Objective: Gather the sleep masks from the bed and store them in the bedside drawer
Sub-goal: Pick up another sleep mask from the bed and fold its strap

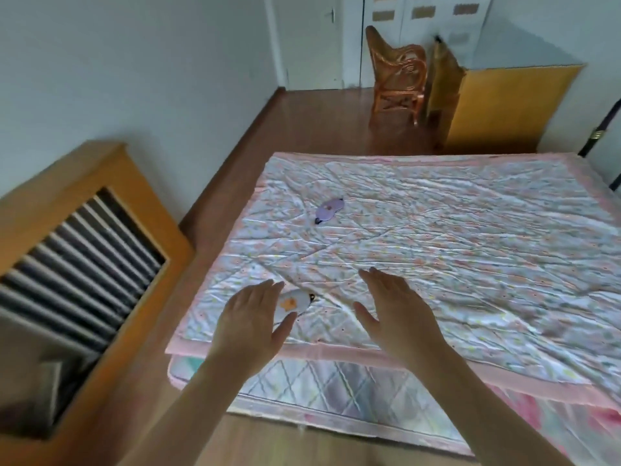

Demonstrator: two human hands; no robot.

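From the head camera, our left hand (250, 319) hovers, fingers apart and empty, partly covering the white sleep mask (293, 302) near the bed's (470, 250) front edge; our right hand (395, 312) is equally spread. We might forget the purple sleep mask (330, 209) lying farther up the quilt.

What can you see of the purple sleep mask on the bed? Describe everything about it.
The purple sleep mask is a small, soft-looking lilac fabric piece with a dark strap showing at its ends. It lies flat and slanted on the quilt, toward the far left part of the bed. Nothing but the quilt touches it; both hands are well short of it.
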